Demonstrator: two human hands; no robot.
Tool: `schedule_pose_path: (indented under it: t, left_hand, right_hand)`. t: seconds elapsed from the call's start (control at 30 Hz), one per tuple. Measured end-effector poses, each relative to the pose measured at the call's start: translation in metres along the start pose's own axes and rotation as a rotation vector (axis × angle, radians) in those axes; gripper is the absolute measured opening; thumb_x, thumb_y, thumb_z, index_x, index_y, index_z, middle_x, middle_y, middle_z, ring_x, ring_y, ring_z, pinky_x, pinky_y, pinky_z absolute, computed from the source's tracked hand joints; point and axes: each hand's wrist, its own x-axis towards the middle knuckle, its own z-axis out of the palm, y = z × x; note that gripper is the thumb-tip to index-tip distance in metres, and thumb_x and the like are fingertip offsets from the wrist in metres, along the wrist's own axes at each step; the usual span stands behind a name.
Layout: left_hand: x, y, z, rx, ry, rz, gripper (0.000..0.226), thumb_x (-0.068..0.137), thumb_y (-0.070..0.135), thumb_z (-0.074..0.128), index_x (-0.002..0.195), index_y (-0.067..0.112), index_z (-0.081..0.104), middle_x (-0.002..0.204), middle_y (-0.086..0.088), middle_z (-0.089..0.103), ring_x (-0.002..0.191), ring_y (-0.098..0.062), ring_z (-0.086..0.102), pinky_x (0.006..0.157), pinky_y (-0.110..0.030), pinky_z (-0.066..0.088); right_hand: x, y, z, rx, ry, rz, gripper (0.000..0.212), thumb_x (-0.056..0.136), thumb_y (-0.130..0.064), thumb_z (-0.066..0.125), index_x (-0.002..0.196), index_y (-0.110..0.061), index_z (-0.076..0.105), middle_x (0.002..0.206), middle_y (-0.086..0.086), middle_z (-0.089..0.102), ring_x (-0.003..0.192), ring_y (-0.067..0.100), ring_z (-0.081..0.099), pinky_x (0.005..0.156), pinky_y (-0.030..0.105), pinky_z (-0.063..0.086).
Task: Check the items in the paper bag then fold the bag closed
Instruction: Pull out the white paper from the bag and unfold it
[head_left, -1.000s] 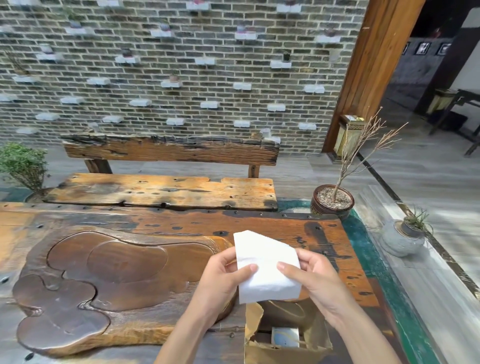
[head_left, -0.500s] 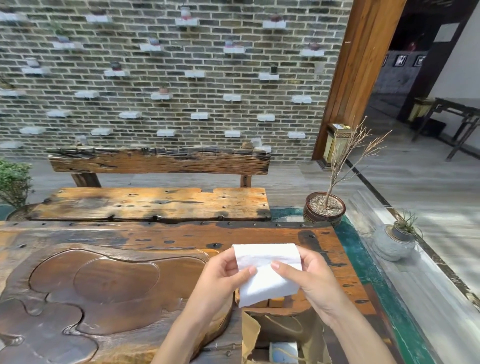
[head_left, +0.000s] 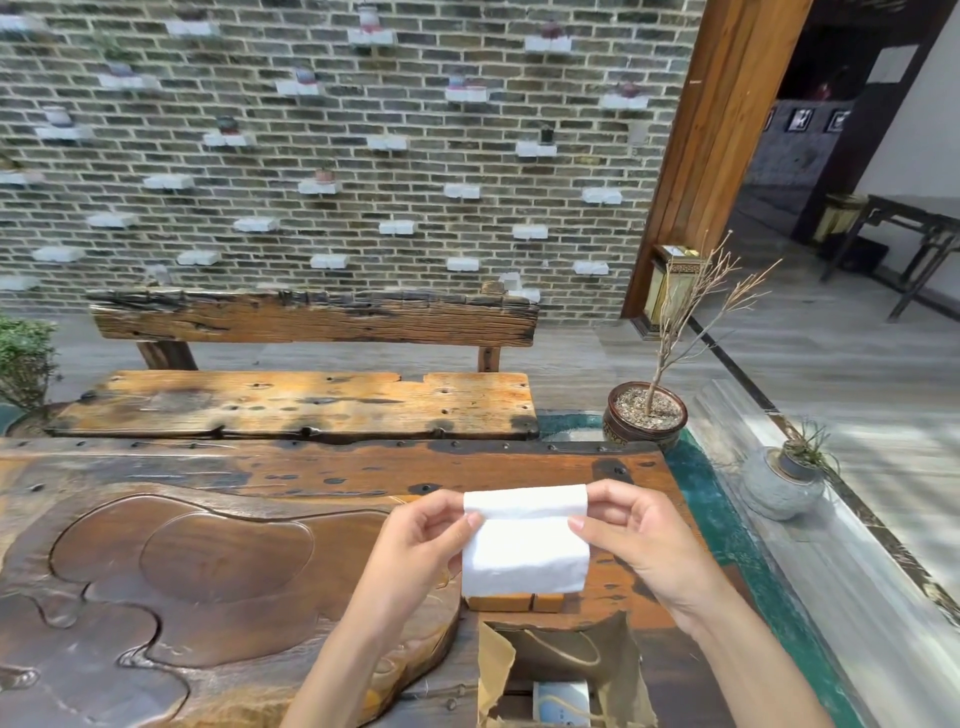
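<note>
A white paper napkin (head_left: 524, 553) hangs in the air above the table, its top edge folded over toward me. My left hand (head_left: 415, 551) pinches its upper left corner and my right hand (head_left: 639, 540) pinches its upper right corner. Below it, at the bottom edge of the view, stands an open brown paper bag (head_left: 566, 660) with a twine handle. Inside the bag I see a white and blue box (head_left: 563, 701). Small orange wooden blocks (head_left: 511, 603) peek out under the napkin's lower edge.
The bag rests on a dark wooden table (head_left: 311, 467) with a carved tea tray (head_left: 182, 571) on the left. A wooden bench (head_left: 296, 400) stands beyond. A potted bare twig (head_left: 647, 415) and a grey pot (head_left: 779, 483) sit at the right.
The napkin's top edge has been folded down toward me and squared up. My hands spread to its two upper corners, and the camera tilted up, so less of the bag shows.
</note>
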Motion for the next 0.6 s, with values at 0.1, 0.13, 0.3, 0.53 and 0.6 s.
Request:
schedule_pose_path:
  t: [0.1,0.13,0.3,0.53,0.6]
  left_hand:
    - [-0.0008,0.0003,-0.0008,-0.012,0.007,0.006,0.015,0.094,0.015,0.062,0.097,0.016,0.076,0.095,-0.009,0.078,0.078,-0.017,0.062,0.060,-0.029,0.042]
    - [-0.0008,0.0010,-0.0011,-0.016,0.007,0.005,0.016,0.094,0.014,0.061,0.098,0.018,0.076,0.097,-0.008,0.078,0.081,-0.018,0.063,0.064,-0.034,0.043]
    - [0.0027,-0.0005,-0.0058,0.021,0.008,0.029,0.035,0.093,-0.005,0.052,0.095,0.016,0.080,0.097,-0.009,0.076,0.087,-0.024,0.062,0.073,-0.039,0.045]
    - [0.0031,0.0030,-0.0049,0.064,0.019,0.075,0.043,0.089,-0.015,0.046,0.072,0.005,0.080,0.089,0.004,0.071,0.068,-0.007,0.058,0.055,-0.014,0.037]
    - [0.0027,0.0028,-0.0042,0.052,0.026,0.102,0.044,0.088,-0.017,0.045,0.071,0.004,0.079,0.087,0.003,0.070,0.063,-0.006,0.056,0.052,-0.011,0.036]
  right_hand:
    - [-0.0008,-0.0031,-0.0017,-0.022,0.008,-0.013,0.013,0.088,-0.001,0.068,0.098,-0.006,0.074,0.092,0.008,0.080,0.072,0.009,0.072,0.059,0.017,0.051]
    - [-0.0008,-0.0042,-0.0014,-0.021,0.016,-0.021,0.013,0.089,0.000,0.067,0.097,-0.006,0.074,0.089,0.007,0.080,0.067,0.006,0.069,0.055,0.014,0.048]
    - [0.0001,-0.0068,0.0020,-0.059,0.040,-0.110,0.031,0.087,0.009,0.064,0.087,-0.016,0.081,0.090,0.002,0.081,0.077,0.006,0.072,0.063,0.019,0.053]
    - [0.0015,-0.0067,0.0025,-0.069,0.072,-0.154,0.055,0.083,0.027,0.051,0.061,-0.014,0.081,0.087,-0.002,0.077,0.092,0.014,0.070,0.063,0.021,0.056]
    - [-0.0015,-0.0106,0.0031,-0.083,0.101,-0.170,0.049,0.086,0.020,0.055,0.069,-0.016,0.082,0.088,-0.006,0.078,0.091,0.007,0.070,0.067,0.017,0.055]
